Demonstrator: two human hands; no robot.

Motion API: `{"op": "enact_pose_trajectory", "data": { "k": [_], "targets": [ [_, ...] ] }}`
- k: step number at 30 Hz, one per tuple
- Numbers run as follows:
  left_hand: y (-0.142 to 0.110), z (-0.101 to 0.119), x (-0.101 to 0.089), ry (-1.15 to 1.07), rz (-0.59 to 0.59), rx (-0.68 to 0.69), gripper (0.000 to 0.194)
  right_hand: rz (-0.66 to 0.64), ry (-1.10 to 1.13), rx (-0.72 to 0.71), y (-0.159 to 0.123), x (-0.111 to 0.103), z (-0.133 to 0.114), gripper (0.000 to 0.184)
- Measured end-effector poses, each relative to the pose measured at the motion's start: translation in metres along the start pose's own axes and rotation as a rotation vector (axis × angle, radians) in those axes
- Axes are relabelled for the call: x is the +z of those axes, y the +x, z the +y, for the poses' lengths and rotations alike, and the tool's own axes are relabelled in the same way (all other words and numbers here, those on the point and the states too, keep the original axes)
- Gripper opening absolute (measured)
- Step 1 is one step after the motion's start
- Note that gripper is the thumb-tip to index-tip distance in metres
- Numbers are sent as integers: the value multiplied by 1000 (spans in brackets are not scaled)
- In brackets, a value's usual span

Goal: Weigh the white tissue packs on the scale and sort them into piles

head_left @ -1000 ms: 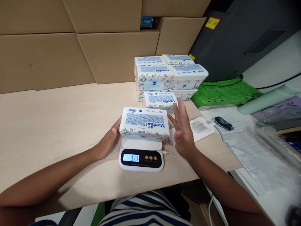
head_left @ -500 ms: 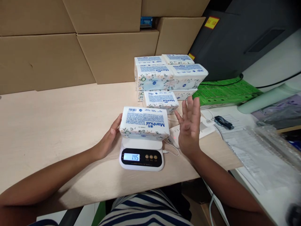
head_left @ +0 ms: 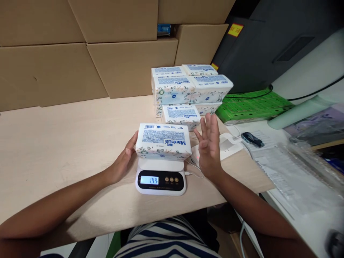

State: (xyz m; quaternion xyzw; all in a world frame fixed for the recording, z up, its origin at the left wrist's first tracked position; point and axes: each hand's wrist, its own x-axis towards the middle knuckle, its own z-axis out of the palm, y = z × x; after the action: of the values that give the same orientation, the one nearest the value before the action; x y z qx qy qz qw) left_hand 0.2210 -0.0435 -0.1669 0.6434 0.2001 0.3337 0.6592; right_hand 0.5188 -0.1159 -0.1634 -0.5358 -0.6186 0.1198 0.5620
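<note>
The tissue pack [head_left: 162, 139] has smooth plastic film with a slight sheen; the scale [head_left: 161, 165] is smooth plastic with a glossy black panel [head_left: 162, 180]. The bench [head_left: 67, 143] shows pale matt wood grain. Far left, the cardboard boxes [head_left: 59, 71] look matt; at right, clear plastic wrapping [head_left: 303, 172] is crinkled and shiny.

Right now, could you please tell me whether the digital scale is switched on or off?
It is on: the digital scale has a lit display showing digits that read 1.44.
</note>
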Motion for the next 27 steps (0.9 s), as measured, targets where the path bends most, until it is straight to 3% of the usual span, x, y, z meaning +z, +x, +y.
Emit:
{"op": "enact_pose_trajectory", "data": {
  "k": [9,19,27],
  "targets": [
    [-2,-5,-8,31,-4,19,81,-60,139,167,-12,5,-1,74],
    [-1,-7,-4,32,12,20,83,-120,188,229,-14,2,5,72],
    [6,-2,3,53,-71,18,86,-219,174,238,-15,-4,9,71]
  ]
}}
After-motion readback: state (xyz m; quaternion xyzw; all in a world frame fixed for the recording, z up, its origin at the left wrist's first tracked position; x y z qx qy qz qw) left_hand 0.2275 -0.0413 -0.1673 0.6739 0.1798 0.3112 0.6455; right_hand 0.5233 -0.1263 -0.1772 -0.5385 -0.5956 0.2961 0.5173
